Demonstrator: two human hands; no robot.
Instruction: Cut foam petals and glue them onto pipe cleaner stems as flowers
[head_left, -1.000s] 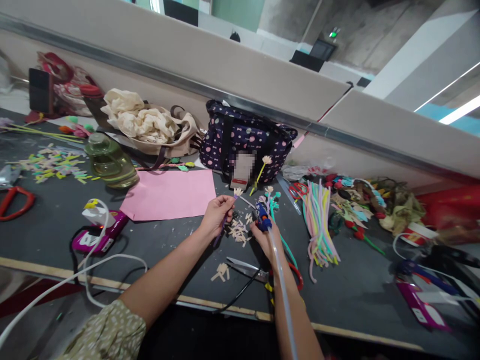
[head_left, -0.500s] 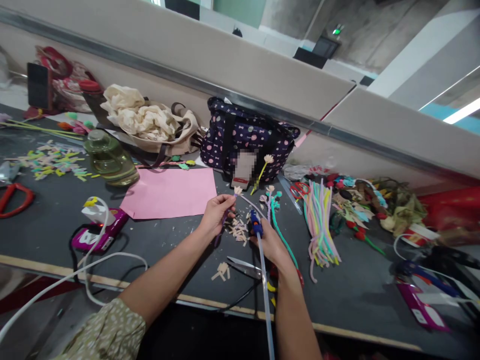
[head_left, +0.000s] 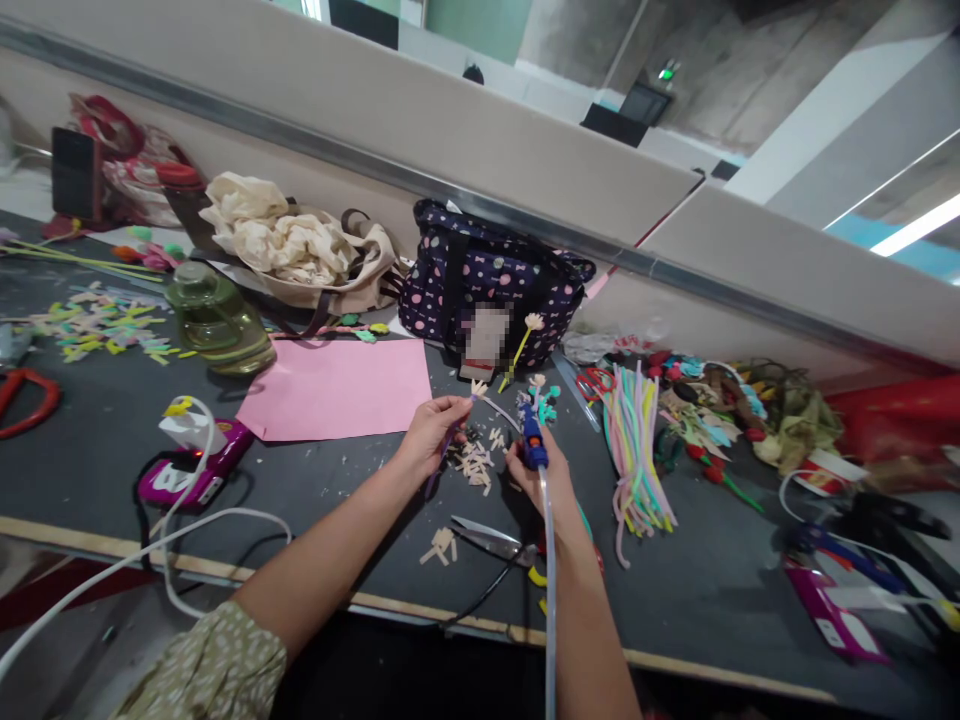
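My left hand [head_left: 429, 436] pinches a small flower with cream petals [head_left: 478, 387] and a purple stem that hangs below the fingers. In my right hand [head_left: 551, 485] is a blue glue gun [head_left: 533, 437], with a long clear glue stick [head_left: 550, 570] running out of its back toward me. A pale lilac strip [head_left: 501, 408] arcs between the flower and the gun; I cannot tell what it joins. Below the hands are cream cut pieces [head_left: 474, 466] and scissors [head_left: 484, 537] lying partly opened. Behind the gun, a teal fuzzy flower [head_left: 547, 405] is partly covered.
A pink sheet [head_left: 337, 390] and a green bottle [head_left: 217, 320] are at left, near a magenta power strip [head_left: 196, 480] with a white cable. A dotted dark bag [head_left: 517, 270] stands behind. Pipe cleaners [head_left: 636, 450] lie in a bundle at right.
My right hand has moved the glue gun to the right, away from the flower, and the glue stick has swung more upright. My left hand stays nearly in place, holding the flower.
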